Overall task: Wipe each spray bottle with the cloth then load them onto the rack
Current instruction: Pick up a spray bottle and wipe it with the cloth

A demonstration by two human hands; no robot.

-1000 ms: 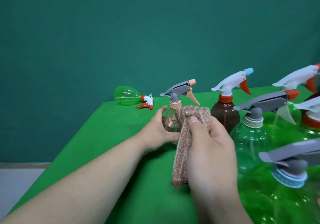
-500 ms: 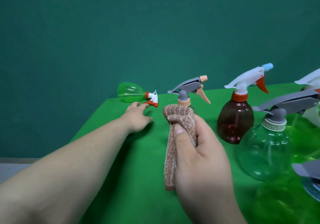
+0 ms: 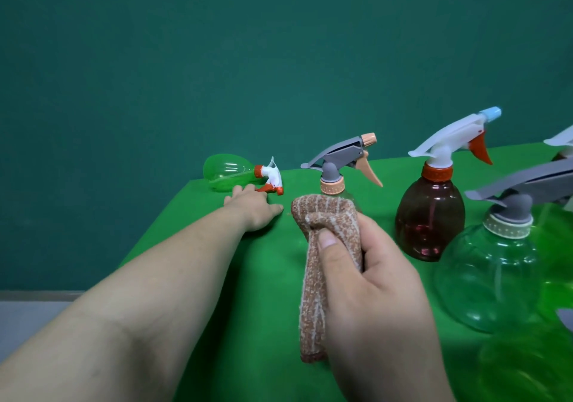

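Observation:
My right hand (image 3: 376,302) grips a folded brown striped cloth (image 3: 319,246) that hangs down over the green table (image 3: 217,277). Right behind the cloth stands a small clear bottle with a grey and peach trigger (image 3: 339,159). My left hand (image 3: 252,207) is stretched out with straight fingers, its fingertips close to a green bottle (image 3: 229,175) lying on its side at the table's far left corner. I cannot tell whether they touch it. A brown bottle with a white trigger (image 3: 429,215) and a clear green bottle with a grey trigger (image 3: 490,265) stand to the right.
More spray bottles crowd the right edge of the view, with a blurred green one (image 3: 533,367) nearest to me. A dark green wall (image 3: 217,60) rises behind the table. The table's left edge drops off to a pale floor (image 3: 28,311).
My left hand let go of the small clear bottle and reached out left to the lying green bottle. My right hand drew the cloth back off the clear bottle.

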